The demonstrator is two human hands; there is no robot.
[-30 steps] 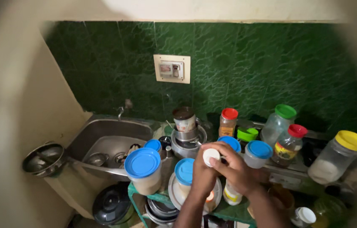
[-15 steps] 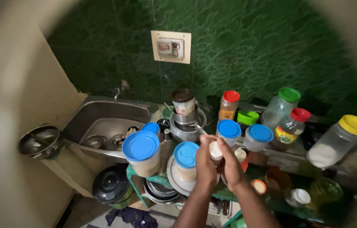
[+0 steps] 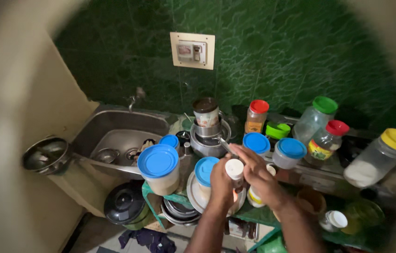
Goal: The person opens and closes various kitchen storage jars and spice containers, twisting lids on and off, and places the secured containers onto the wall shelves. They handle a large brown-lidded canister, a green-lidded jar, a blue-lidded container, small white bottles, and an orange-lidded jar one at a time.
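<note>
- White-capped bottle [image 3: 234,169]: one, upright between our hands, above the surface.
- Blue-lidded containers [image 3: 159,168]: we count five; red-lidded jars [image 3: 257,115]: two.
- Left hand [image 3: 220,184] grips the bottle's body; right hand [image 3: 259,172] touches it, fingers half spread.

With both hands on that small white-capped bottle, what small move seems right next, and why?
Probably a further twist of the cap: the left hand grips the small white-capped bottle from below while the right hand has its fingers at the cap, which sits on the neck. Whether it is loosening or tightening cannot be told.
</note>
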